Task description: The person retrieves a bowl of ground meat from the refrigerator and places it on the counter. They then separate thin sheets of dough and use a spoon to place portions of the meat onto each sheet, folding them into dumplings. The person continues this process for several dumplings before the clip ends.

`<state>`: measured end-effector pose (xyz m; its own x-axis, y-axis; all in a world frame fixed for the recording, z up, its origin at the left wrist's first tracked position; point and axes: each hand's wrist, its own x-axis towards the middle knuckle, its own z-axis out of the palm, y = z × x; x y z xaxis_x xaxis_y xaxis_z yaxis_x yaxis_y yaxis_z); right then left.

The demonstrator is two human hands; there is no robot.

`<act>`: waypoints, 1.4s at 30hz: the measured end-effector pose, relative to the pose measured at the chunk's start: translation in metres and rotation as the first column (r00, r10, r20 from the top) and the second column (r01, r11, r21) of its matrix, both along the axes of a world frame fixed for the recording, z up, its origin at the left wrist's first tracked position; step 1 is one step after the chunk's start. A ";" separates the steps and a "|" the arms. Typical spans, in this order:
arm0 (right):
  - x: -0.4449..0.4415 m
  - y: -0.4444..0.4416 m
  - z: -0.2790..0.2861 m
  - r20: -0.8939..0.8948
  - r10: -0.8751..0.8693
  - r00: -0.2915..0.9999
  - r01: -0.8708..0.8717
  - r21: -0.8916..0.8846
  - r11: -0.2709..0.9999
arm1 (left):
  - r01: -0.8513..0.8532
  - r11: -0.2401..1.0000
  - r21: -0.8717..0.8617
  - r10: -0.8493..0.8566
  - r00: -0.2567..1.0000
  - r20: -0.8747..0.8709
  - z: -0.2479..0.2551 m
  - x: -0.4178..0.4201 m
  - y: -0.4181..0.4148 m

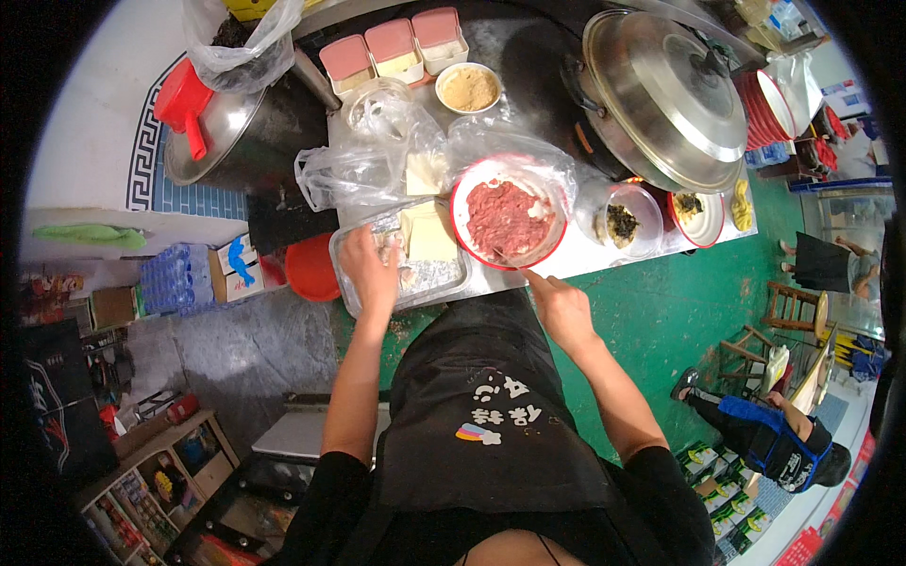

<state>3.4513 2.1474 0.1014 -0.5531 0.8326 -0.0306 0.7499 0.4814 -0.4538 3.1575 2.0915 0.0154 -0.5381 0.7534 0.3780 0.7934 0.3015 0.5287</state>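
My left hand (371, 274) is over the metal tray (442, 278), its fingertips among small pale filled dumplings (406, 277). The fingers look slightly blurred, and whether they pinch a dumpling is hidden. On the tray's right part lies a stack of square dough wrappers (433, 233). My right hand (563, 308) grips the handle of a thin utensil (511, 260); its tip rests in raw minced meat (506, 216). That meat fills much of a red-rimmed white bowl (559, 230), which has clear plastic over its far edge.
Behind the tray are plastic bags (361, 173), more wrappers (425, 173), lidded seasoning boxes (396, 53) and a bowl of tan powder (467, 88). A large lidded pot (662, 99) and bowls with dark shreds (623, 223) stand to the right. Another person (771, 431) is farther off.
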 end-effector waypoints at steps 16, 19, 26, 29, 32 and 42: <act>-0.014 -0.005 -0.024 -0.393 -0.103 0.914 0.040 -0.165 0.985 | 0.534 0.845 -0.019 -0.518 0.827 0.220 -0.008 0.019 0.020; -0.017 -0.003 -0.026 -0.412 -0.186 0.892 0.090 -0.240 0.967 | 0.237 0.918 0.319 -0.382 0.306 0.872 -0.020 0.009 0.013; -0.018 -0.008 -0.053 -0.393 -0.446 0.804 0.139 -0.606 0.784 | -0.440 0.855 0.274 -0.518 -0.686 0.512 0.017 0.037 0.005; -0.017 -0.007 -0.049 -0.361 -0.654 0.665 0.022 -0.866 0.499 | -0.414 0.883 0.222 -0.462 -0.678 0.571 0.013 0.039 0.000; -0.027 -0.013 -0.045 -0.529 -0.462 0.712 -0.025 -0.677 0.736 | -0.329 0.912 0.247 -0.410 -0.689 0.597 -0.004 0.043 -0.001; -0.034 -0.026 -0.027 -0.334 0.181 0.925 -0.175 0.049 0.983 | -0.363 0.918 0.162 -0.385 -0.708 0.592 0.010 0.037 0.021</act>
